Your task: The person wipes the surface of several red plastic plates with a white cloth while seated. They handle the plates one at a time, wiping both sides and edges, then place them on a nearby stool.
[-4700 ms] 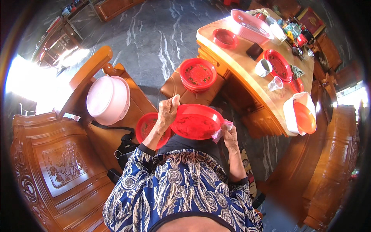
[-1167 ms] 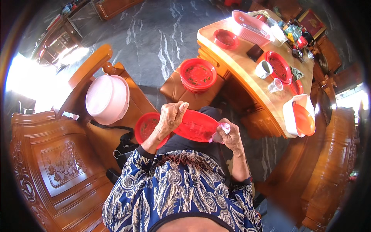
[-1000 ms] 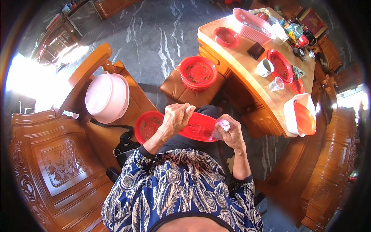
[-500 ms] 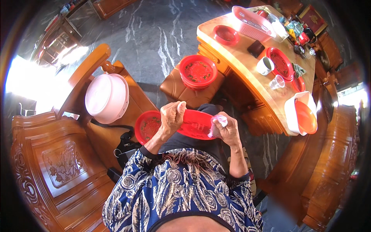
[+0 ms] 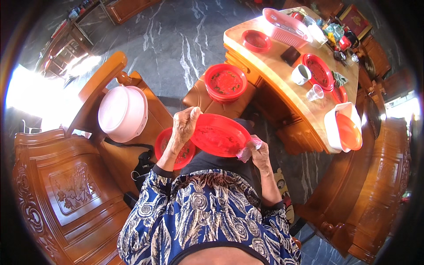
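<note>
A round red plate (image 5: 221, 134) is tilted above my lap, its patterned face toward me. At its left rim my left hand (image 5: 183, 126) is closed, thumb up along the edge. My right hand (image 5: 260, 155) pinches a pink and white cloth (image 5: 248, 150) against the right part of the rim. Partly hidden behind my left forearm, another red plate (image 5: 182, 159) lies on the left. Just beyond the held plate, a stack of red plates (image 5: 226, 84) rests on a brown padded stool (image 5: 194, 98).
An upturned pink basin (image 5: 123, 114) stands on the wooden bench (image 5: 66, 185) at left. Across the table (image 5: 269, 66) at right are a pink basket (image 5: 289, 31), a red dish (image 5: 256, 40), red plates (image 5: 318, 71), a white mug (image 5: 301, 74), a clear cup (image 5: 315, 92) and a white tub (image 5: 332, 132).
The held plate has turned so more of its face shows. My left hand has moved up and left with it, while my right hand and cloth have shifted slightly down.
</note>
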The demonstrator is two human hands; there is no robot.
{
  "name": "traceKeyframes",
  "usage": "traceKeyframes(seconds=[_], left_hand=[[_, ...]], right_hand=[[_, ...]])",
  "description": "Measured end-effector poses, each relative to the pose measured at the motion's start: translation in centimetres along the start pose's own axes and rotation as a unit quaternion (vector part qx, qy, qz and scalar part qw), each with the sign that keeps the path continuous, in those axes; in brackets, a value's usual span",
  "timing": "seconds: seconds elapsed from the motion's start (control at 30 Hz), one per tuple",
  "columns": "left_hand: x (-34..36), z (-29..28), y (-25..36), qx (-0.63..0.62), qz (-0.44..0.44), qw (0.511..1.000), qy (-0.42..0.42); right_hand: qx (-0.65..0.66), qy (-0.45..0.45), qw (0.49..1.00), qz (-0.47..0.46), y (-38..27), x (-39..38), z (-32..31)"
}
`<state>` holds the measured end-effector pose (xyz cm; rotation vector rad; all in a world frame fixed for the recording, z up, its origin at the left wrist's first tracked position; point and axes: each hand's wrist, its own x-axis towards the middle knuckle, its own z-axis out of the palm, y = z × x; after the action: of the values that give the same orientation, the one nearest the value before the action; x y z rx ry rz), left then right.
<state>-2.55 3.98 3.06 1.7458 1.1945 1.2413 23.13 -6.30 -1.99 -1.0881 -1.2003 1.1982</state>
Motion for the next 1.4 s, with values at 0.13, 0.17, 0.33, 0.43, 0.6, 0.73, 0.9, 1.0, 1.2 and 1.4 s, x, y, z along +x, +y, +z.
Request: traceKeyframes(seconds=[0.13, 0.17, 0.33, 0.43, 0.6, 0.73, 0.9, 1.0, 1.2, 1.4], left_hand=[[0.6, 0.8, 2.0, 0.025, 0.071, 0.997, -0.035], [0.6, 1.0, 2.2, 0.04, 0.079, 0.995, -0.039], [0.5, 1.4, 3.8, 0.057, 0.089, 0.994, -0.011], [0.2, 2.3, 3.2, 0.046, 0.124, 0.991, 0.001], [-0.4, 2.9, 3.4, 0.041, 0.155, 0.986, 0.037], [-0.8, 2.6, 2.8, -0.098, 0.027, 0.994, 0.045], [-0.2, 2.5, 0.6, -0.342, -0.152, 0.918, 0.133], [-0.1, 2.4, -0.9, -0.354, -0.264, 0.886, 0.141], [-1.5, 3.7, -3.6, -0.433, -0.354, 0.828, 0.041], [-4.2, 5.6, -6.9, -0.478, -0.356, 0.803, 0.002]], right_hand=[[-0.086, -0.024, 0.996, 0.023, -2.7, 0.8, -0.3], [-0.129, -0.017, 0.991, -0.013, -3.3, 1.2, -0.1], [-0.207, -0.005, 0.977, -0.047, -6.5, 2.2, -0.4], [-0.251, -0.01, 0.958, -0.139, -8.4, 3.2, 0.2], [-0.301, -0.045, 0.932, -0.196, -11.1, 4.7, 1.9], [-0.293, -0.026, 0.936, -0.193, -11.1, 4.9, 1.9], [-0.153, 0.053, 0.983, -0.089, -8.0, 5.0, -0.3], [-0.035, 0.097, 0.994, -0.027, -4.7, 4.7, -1.6], [-0.015, 0.257, 0.965, 0.044, -3.3, 4.1, -4.4], [-0.104, 0.2, 0.97, 0.088, -5.3, 3.7, -0.4]])
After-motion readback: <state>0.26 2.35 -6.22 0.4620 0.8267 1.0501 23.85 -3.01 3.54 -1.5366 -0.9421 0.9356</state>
